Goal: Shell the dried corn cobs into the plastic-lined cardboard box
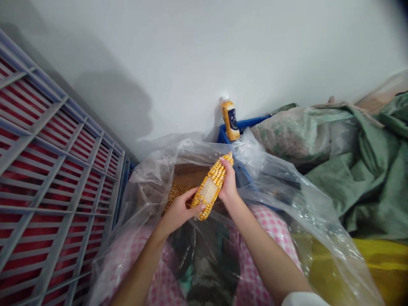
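Between my two hands is a yellow corn cob (209, 189), tilted with its tip up to the right. A pale patch on its middle is bare of kernels. My left hand (182, 209) grips the lower end, the thumb pressed on the kernels. Around the upper end wraps my right hand (228, 180), its thumb near the tip; its other fingers are hidden behind the cob. Below lies a clear plastic bag (153, 170), spread wide over my lap. Loose corn kernels (178, 192) are heaped inside it, partly covered by my left hand.
A grey-blue slatted crate (60, 161) with red behind its slats rises on the left. Beyond the cob, a yellow drink bottle (230, 119) stands by a blue crate (248, 122) against the white wall. Green cloth (372, 178) and a yellow bag (379, 263) lie right.
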Demonstrator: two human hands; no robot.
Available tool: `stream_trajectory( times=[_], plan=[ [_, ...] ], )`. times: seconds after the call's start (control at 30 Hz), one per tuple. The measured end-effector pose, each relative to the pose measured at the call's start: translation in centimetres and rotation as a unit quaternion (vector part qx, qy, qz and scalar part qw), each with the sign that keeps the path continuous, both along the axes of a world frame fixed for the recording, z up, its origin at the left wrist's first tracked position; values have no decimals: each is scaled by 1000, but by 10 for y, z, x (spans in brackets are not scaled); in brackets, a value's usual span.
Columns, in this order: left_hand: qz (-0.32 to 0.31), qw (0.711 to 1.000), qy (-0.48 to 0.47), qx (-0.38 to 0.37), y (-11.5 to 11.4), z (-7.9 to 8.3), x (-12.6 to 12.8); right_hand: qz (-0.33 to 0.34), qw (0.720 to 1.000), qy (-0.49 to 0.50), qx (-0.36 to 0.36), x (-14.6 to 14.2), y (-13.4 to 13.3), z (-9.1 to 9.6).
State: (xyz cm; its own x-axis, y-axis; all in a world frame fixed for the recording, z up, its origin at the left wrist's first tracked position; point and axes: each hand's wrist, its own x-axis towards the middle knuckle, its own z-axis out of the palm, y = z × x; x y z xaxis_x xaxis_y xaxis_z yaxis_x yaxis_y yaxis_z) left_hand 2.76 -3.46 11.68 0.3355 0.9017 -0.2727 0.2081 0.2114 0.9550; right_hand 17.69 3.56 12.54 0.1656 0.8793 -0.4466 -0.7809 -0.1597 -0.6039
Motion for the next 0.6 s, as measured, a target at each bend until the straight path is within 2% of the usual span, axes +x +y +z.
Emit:
stream_trajectory(
  times=[0.13,0.5,0.6],
  plan=[
    [36,999,18,18,-2,-4,7,1,998,50,-40,0,-1,2],
    [72,997,20,3,-5,-1,15,10,997,52,-47,0,1,-4],
    [85,996,34,7,-6,-2,18,7,999,23,-39,-1,2,-8]
  ],
)
